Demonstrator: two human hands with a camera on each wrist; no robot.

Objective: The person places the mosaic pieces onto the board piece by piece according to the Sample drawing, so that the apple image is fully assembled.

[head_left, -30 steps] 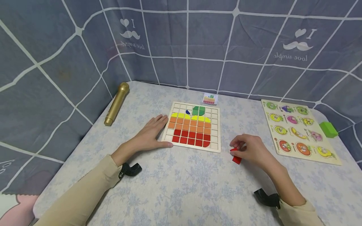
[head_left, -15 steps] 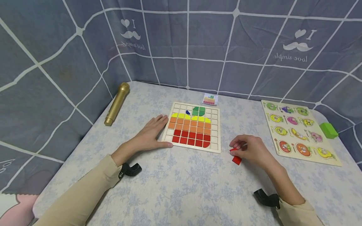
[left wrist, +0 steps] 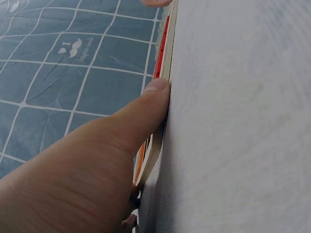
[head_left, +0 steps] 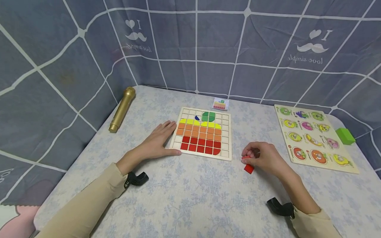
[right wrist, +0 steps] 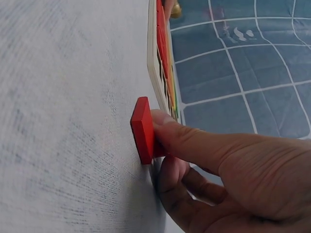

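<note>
The square wooden grid board [head_left: 226,153] carries rows of red, orange and yellow tiles, plus green tiles and a small blue one near its top. My left hand [head_left: 157,142] rests at the board's left side, fingers extended, with the thumb [left wrist: 150,99] against the near edge. To the right of the board, my right hand [head_left: 265,157] pinches a red tile between thumb and fingers, just over the tablecloth. Beside those fingertips lies another red tile [right wrist: 142,131]; in the head view the red tile [head_left: 249,169] shows below the thumb. The fingers partly hide the pinched tile.
A small picture card [head_left: 220,103] lies behind the board. At the left is a gold microphone [head_left: 122,109]. On the right are a fruit puzzle board [head_left: 315,138] and a green block [head_left: 345,136]. A grey gridded curtain [head_left: 220,39] hangs behind the table.
The right hand's fingers and the red tiles have shifted very slightly. The left hand and the board stay in place.
</note>
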